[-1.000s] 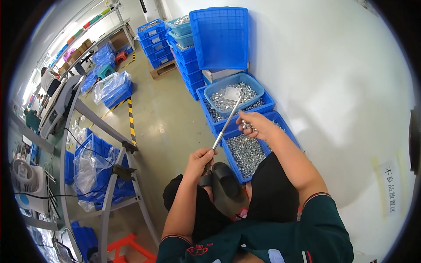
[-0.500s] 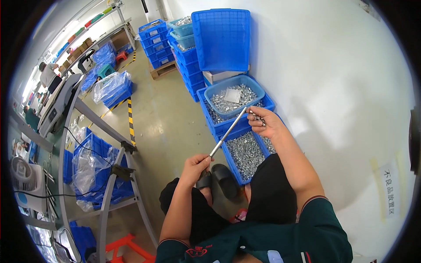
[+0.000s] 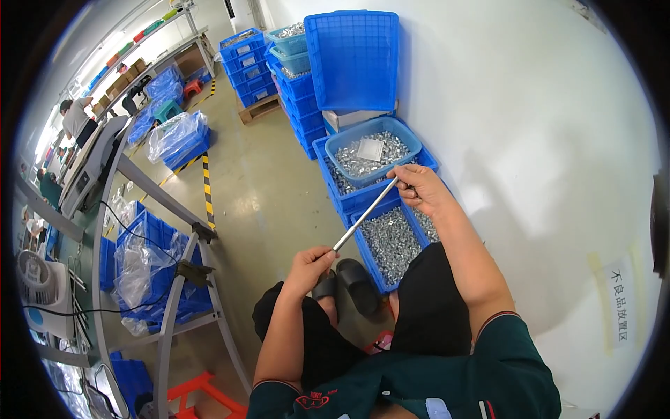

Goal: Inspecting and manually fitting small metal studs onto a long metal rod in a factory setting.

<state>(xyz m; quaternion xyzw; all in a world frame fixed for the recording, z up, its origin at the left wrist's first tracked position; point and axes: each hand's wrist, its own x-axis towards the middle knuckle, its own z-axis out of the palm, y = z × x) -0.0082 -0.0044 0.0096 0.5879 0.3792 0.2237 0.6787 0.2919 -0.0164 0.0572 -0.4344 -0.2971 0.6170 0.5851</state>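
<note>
My left hand point(image 3: 310, 271) is closed round the lower end of a thin silver metal rod point(image 3: 368, 214), which slants up and to the right. At the rod's upper end my right hand point(image 3: 423, 190) pinches with thumb and forefinger. Its other fingers curl over small metal parts, mostly hidden now. Below that hand a blue crate point(image 3: 377, 281) holds many small shiny metal pieces point(image 3: 391, 241). Just beyond it, a light-blue basin point(image 3: 413, 145) of similar pieces, with a small white square tray point(image 3: 370, 151) on them, rests on another blue crate point(image 3: 342, 199).
A large blue crate point(image 3: 352, 63) stands on its side behind the basin, against the white wall point(image 3: 523, 91). Stacked blue crates point(image 3: 249, 70) stand further back. To my left are a grey metal frame point(image 3: 164, 192) and plastic-covered crates point(image 3: 150, 258). Another person point(image 3: 77, 122) works far left.
My right hand has moved slightly up and its fingers have closed more at the rod's tip. The metal parts seen in its fingers before are now mostly covered. My left hand has barely moved.
</note>
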